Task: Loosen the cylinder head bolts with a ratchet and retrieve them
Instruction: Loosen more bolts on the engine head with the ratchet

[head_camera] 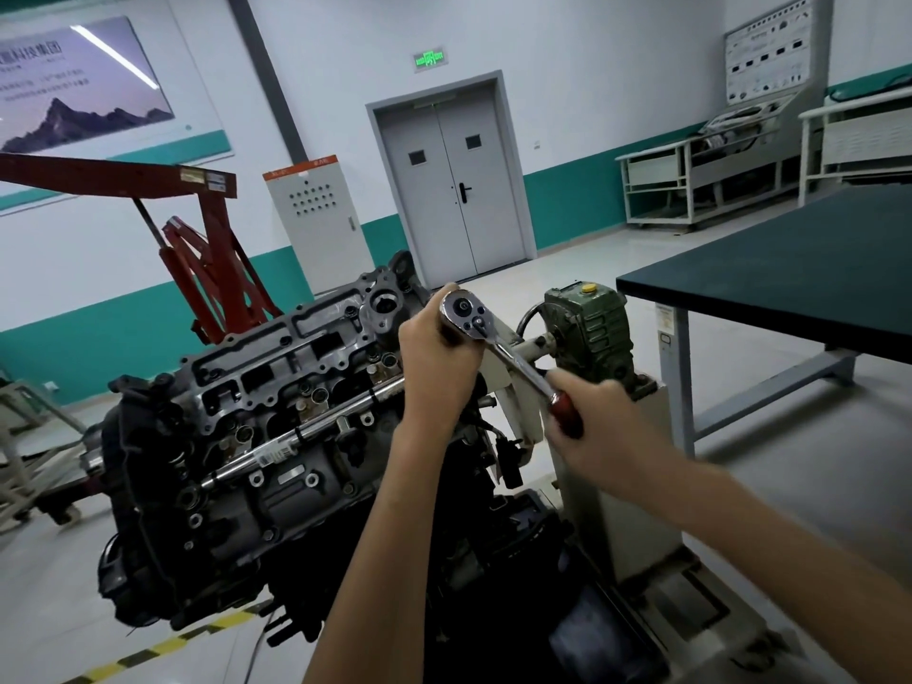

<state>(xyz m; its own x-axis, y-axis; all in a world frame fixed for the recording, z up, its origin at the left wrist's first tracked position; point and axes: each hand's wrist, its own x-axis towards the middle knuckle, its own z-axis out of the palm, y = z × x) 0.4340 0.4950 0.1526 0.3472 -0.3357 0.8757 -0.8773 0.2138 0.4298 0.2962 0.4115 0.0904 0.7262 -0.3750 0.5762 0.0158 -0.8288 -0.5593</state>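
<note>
A chrome ratchet [498, 345] with a dark red handle is held above the right end of the cylinder head [296, 377], which sits on an engine mounted on a stand. My left hand [437, 357] grips the ratchet just under its round head, and whatever is fitted below the head is hidden by the fingers. My right hand [599, 427] is curled round the red handle and looks blurred. A long chrome bar [296, 434] lies diagonally across the cylinder head. No loose bolts are visible.
A green gearbox [589, 323] on the engine stand sits right behind the ratchet. A dark green-topped workbench [789, 278] stands at the right. A red engine hoist [207, 259] is behind the engine at the left. Grey double doors [451, 185] are at the back.
</note>
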